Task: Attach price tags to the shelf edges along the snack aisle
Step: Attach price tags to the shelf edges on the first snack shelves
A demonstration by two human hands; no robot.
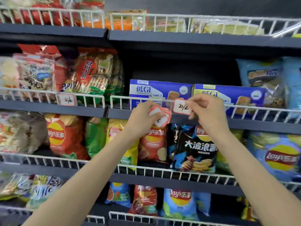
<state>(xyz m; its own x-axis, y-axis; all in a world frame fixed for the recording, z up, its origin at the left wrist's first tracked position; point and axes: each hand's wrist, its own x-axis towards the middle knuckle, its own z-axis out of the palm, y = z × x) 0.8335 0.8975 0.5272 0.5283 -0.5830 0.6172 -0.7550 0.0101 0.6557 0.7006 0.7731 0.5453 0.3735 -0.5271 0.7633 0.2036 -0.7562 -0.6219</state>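
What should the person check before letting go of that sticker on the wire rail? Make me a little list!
1. Right hand pinches the price tag: ok.
2. Tag sits at the wire rail in front of the blue boxes: ok.
3. Tag hangs straight: not ok, it looks slightly tilted.
4. Tag is actually fastened to the rail: cannot tell.
5. Left hand holds the spare tags: ok.
6. Written price faces outward: ok, though blurred.

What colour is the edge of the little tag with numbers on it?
Red, around a white middle. The price tag shows best in the head view, pinched by the right hand.
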